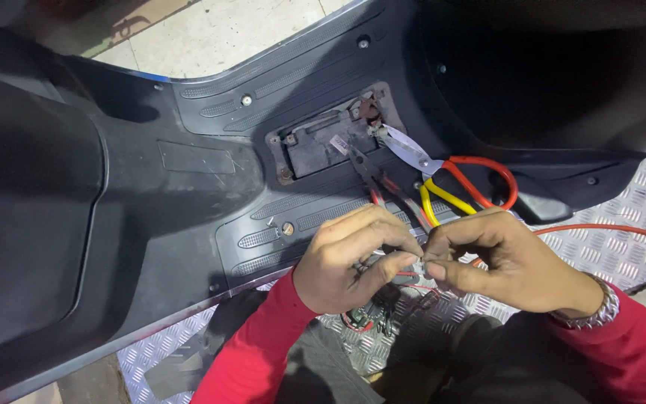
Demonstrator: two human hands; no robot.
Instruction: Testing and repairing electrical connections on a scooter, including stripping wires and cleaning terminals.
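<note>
- My left hand and right hand meet fingertip to fingertip over the edge of the black scooter footboard, both curled and pinching the same bit of thin wire.
- The wire ends are mostly hidden between my fingers; I think they are red and black strands, but the view is too tight to be sure.
- More loose wiring hangs just below my left hand, over the checkered metal plate.
- Scissors with red and yellow handles lie on the footboard just above my hands, blades pointing into the open battery compartment.
- Red-handled pliers lie beside them.
</note>
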